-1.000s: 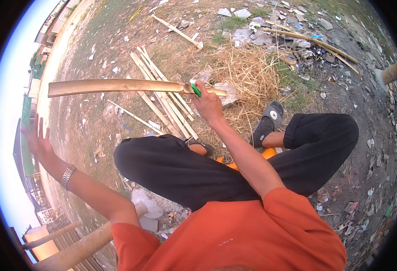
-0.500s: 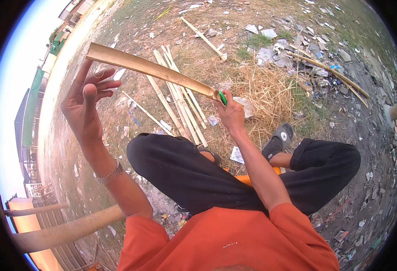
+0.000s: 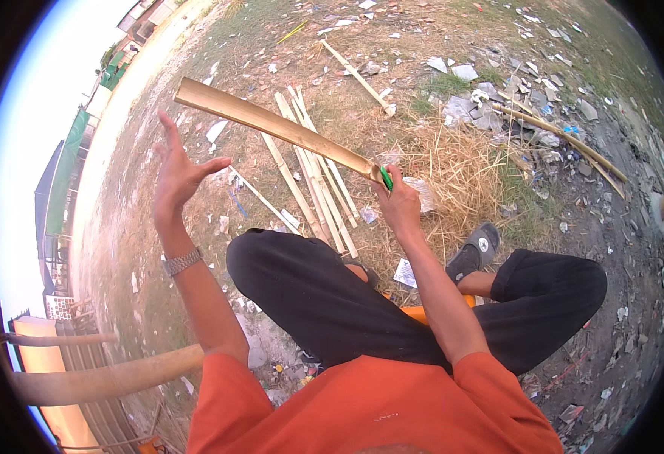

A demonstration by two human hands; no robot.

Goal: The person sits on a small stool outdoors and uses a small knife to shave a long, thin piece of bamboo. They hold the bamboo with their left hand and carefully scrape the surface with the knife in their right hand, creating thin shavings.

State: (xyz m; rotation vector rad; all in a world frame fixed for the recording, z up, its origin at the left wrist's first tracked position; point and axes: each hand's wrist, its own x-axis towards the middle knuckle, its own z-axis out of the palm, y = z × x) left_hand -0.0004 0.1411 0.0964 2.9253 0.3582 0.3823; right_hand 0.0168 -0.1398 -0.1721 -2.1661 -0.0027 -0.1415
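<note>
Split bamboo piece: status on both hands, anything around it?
Right hand grips split bamboo piece and green object. Left hand open, apart from it. Thin bamboo strips lying on ground.

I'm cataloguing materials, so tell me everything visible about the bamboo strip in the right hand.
The bamboo strip is long, tan, shallowly hollowed, apparently split lengthwise. Held above the ground, it slants leftward. The right hand grips it near one end, beside a green object; the open left hand is near the other, apparently apart.
</note>
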